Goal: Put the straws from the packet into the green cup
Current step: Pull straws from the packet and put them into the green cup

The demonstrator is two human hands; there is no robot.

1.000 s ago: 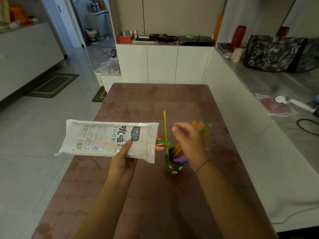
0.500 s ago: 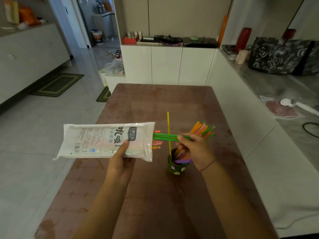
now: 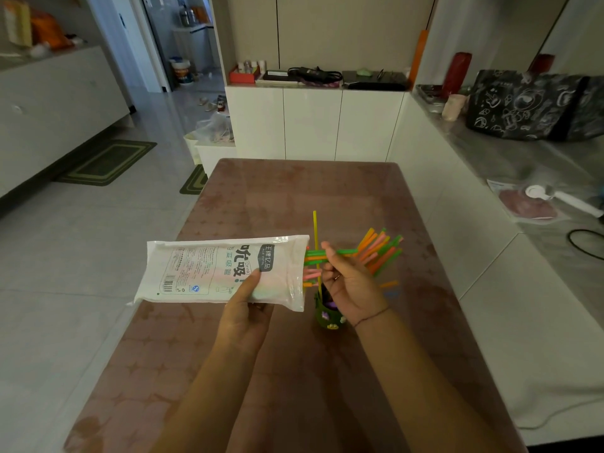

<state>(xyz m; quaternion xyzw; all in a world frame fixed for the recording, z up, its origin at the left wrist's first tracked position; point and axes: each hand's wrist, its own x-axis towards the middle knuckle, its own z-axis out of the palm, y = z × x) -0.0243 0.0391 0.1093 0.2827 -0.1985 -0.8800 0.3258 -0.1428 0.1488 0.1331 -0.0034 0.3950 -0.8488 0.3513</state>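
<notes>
My left hand (image 3: 245, 313) holds a white straw packet (image 3: 222, 269) level above the table, its open end pointing right. Several coloured straw ends stick out of that opening. My right hand (image 3: 351, 282) pinches green straws (image 3: 340, 253) that still reach back to the packet's mouth. Below my right hand stands the small green cup (image 3: 327, 318), partly hidden by the hand. It holds several orange, pink and green straws (image 3: 380, 248) fanned to the right and one upright yellow straw (image 3: 315, 230).
The cup stands on a brown patterned table (image 3: 294, 197). White cabinets (image 3: 313, 122) are beyond its far edge. A grey counter (image 3: 523, 165) on the right carries a black bag (image 3: 536, 106), a cable and a white tool.
My right hand left the cup, took hold of green straws at the packet's mouth and has drawn them partway out to the right. The packet stays level in my left hand.
</notes>
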